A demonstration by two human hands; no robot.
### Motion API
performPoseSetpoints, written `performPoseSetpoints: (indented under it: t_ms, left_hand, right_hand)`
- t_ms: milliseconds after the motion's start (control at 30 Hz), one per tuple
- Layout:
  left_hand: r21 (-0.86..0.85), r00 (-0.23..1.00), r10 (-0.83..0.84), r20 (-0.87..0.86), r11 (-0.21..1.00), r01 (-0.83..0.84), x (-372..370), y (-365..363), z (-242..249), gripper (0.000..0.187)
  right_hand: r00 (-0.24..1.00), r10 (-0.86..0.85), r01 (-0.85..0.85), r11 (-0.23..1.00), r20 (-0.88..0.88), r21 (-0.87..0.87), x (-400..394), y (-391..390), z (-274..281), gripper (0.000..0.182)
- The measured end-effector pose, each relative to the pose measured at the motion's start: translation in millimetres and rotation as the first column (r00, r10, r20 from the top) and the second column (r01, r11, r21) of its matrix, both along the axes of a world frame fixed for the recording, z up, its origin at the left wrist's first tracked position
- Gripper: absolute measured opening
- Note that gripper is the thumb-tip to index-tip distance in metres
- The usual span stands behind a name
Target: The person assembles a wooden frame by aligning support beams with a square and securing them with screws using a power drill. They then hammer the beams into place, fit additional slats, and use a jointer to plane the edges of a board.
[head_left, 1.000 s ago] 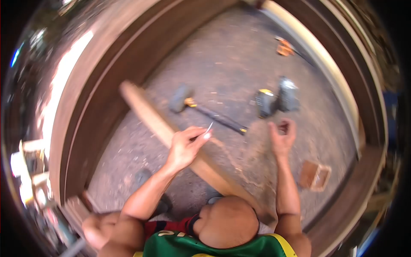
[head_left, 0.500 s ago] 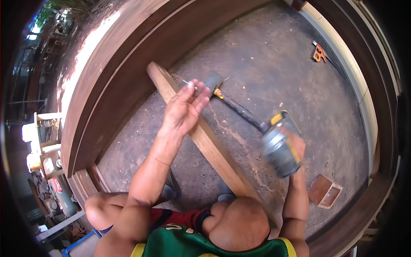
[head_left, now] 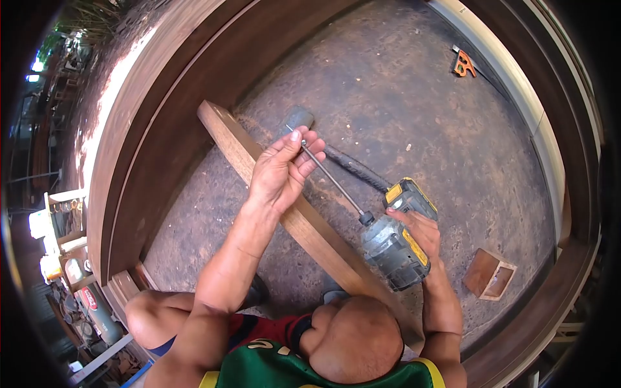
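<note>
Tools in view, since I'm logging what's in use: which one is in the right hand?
The cordless drill, gripped by the right hand; the mallet and orange-handled saw lie on the floor.

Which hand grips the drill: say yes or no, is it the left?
No, the right hand is wrapped around the drill.

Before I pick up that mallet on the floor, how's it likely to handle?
The mallet will probably feel head-heavy, since its bulky head sits at one end of a slim handle. The handle looks straight, so likely stiff. Pushed, it may swivel rather than roll, with that handle along the floor.
</note>
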State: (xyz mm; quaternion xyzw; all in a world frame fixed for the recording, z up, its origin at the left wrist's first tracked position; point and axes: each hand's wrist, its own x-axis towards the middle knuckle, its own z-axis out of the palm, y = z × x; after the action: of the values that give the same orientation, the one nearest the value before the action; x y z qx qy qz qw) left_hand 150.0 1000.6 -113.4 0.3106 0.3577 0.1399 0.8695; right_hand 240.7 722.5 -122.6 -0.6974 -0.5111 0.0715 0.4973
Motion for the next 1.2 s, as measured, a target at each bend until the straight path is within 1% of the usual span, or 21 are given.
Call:
performPoseSetpoints:
  t_ms: [67, 200, 267, 300, 367, 400, 467, 533, 600, 700, 800, 867, 900, 933, 1000, 1033, 1067, 1100, 1133, 1167, 1200]
  left_hand:
    - [-0.119, 0.999, 0.047, 0.016, 0.992, -0.045, 2, 1, -3, 0.025]
    - [-0.110, 0.999, 0.035, 0.021, 0.993, -0.032, 0, 0, -4, 0.026]
    - [-0.023, 1.000, -0.008, 0.030, 1.000, 0.009, -1, 1, -2, 0.027]
    - [-0.021, 1.000, -0.007, 0.028, 1.000, 0.007, -2, 1, -2, 0.027]
    - [0.047, 0.997, -0.061, 0.045, 0.997, 0.059, -4, 0, -1, 0.028]
    - [0.049, 0.997, -0.059, 0.044, 0.997, 0.057, -3, 0, 0, 0.028]
    - [-0.047, 1.000, 0.017, 0.011, 0.999, -0.016, -2, 0, 2, 0.028]
    - [-0.055, 0.999, 0.034, 0.029, 0.998, -0.033, -5, 2, -3, 0.028]
    - [-0.065, 0.998, 0.051, 0.047, 0.997, -0.048, -7, 3, -5, 0.028]
    - [-0.017, 0.997, 0.023, 0.071, 1.000, -0.021, -7, 1, -4, 0.027]
    - [0.007, 0.999, 0.033, 0.027, 0.999, -0.034, -4, -3, -2, 0.026]
    - [0.119, 0.999, 0.013, -0.049, 0.993, -0.008, -2, -5, 2, 0.026]
    - [0.117, 0.999, 0.011, -0.050, 0.993, -0.006, -1, -5, 4, 0.026]
    - [0.153, 0.997, 0.000, -0.083, 0.988, 0.013, -1, -6, 6, 0.027]
    - [0.188, 0.993, -0.012, -0.117, 0.982, 0.034, 0, -7, 7, 0.028]
    - [0.178, 0.989, -0.050, -0.141, 0.981, 0.075, -1, -8, 6, 0.032]
    - [0.167, 0.982, -0.087, -0.165, 0.979, 0.115, -1, -9, 5, 0.036]
    - [0.167, 0.982, -0.089, -0.167, 0.979, 0.117, -1, -10, 4, 0.036]
    - [0.150, 0.982, -0.151, -0.112, 0.974, 0.167, 1, -11, 3, 0.042]
    - [0.135, 0.976, -0.212, -0.056, 0.967, 0.217, 1, -13, 1, 0.048]
    - [0.134, 0.976, -0.211, -0.059, 0.967, 0.217, 3, -15, -2, 0.048]
  right_hand:
    - [1.000, -0.010, 0.010, 1.000, 0.001, -0.015, -2, -2, -1, 0.052]
    - [1.000, -0.018, 0.017, 1.000, -0.011, -0.022, -2, -3, -2, 0.051]
    - [1.000, -0.020, 0.020, 1.000, -0.002, -0.016, -2, -1, -4, 0.052]
    - [1.000, -0.020, 0.020, 1.000, 0.010, -0.007, -2, 1, -4, 0.052]
    - [1.000, -0.015, 0.015, 1.000, 0.014, -0.015, -3, 1, -5, 0.052]
    - [1.000, -0.010, 0.011, 1.000, 0.019, -0.025, -3, 1, -5, 0.052]
    - [1.000, -0.010, 0.010, 1.000, 0.021, -0.012, -4, 3, -7, 0.051]
    - [1.000, -0.012, 0.012, 1.000, 0.027, 0.000, -4, 3, -7, 0.051]
    - [1.000, -0.021, 0.022, 0.999, 0.017, -0.027, -5, 3, -5, 0.050]
    - [1.000, -0.008, 0.009, 1.000, 0.024, -0.018, -3, 3, -4, 0.049]
    - [1.000, -0.012, 0.012, 1.000, 0.028, -0.022, -3, 3, -5, 0.050]
    - [0.999, -0.019, 0.020, 1.000, 0.027, -0.025, -4, 2, -6, 0.050]
    - [0.999, -0.025, 0.026, 0.999, 0.022, -0.028, -4, 2, -7, 0.049]
    - [0.999, -0.027, 0.028, 0.999, 0.021, -0.031, -5, 1, -6, 0.049]
    - [0.992, -0.025, 0.035, 0.997, 0.127, -0.076, -6, 0, -4, 0.048]
    - [0.992, -0.027, 0.036, 0.996, 0.126, -0.075, -5, 0, -5, 0.048]
    - [0.978, -0.029, 0.050, 0.994, 0.204, -0.096, -5, 0, -5, 0.046]
    - [0.959, -0.030, 0.065, 0.991, 0.282, -0.114, -5, 1, -6, 0.044]
    - [0.960, -0.031, 0.065, 0.991, 0.279, -0.113, -3, 0, -8, 0.044]
    - [0.953, -0.075, 0.105, 0.991, 0.294, -0.086, -3, -1, -9, 0.043]
    - [0.944, -0.119, 0.143, 0.988, 0.309, -0.058, -2, -2, -11, 0.042]
